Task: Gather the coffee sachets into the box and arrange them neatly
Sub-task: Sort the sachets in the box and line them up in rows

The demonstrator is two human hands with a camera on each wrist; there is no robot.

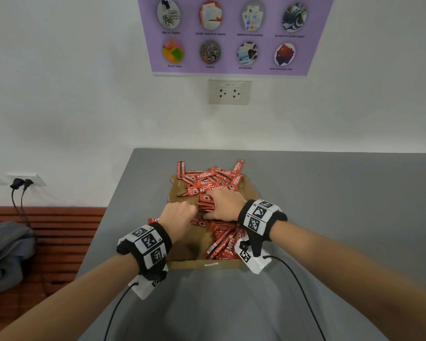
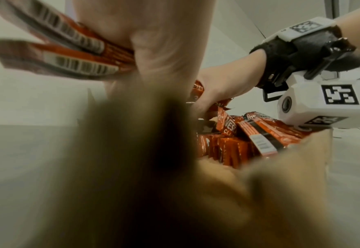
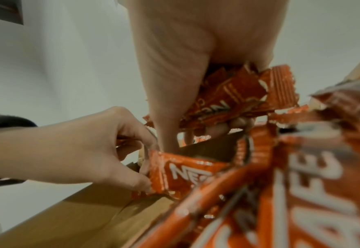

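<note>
An open cardboard box [image 1: 207,264] sits on the grey table [image 1: 330,205]. Red coffee sachets [image 1: 208,179] lie heaped on its far flap, and more sachets [image 1: 223,242] stand packed along its right side. My right hand [image 1: 217,205] grips a bundle of sachets [image 3: 234,97] over the box's middle. My left hand [image 1: 191,211] meets it from the left; its fingers [image 3: 140,181] pinch one sachet [image 3: 185,171] at the end. In the left wrist view two barcoded sachets [image 2: 75,55] stick out of my left hand, above upright sachets [image 2: 234,147] inside the box wall [image 2: 302,159].
The table's left edge [image 1: 103,217] drops to a slatted wooden bench [image 1: 59,232] with a grey bag [image 1: 8,252]. A white wall with a socket [image 1: 229,92] and a purple poster [image 1: 231,35] stands behind the table. Cables trail from both wrist cameras.
</note>
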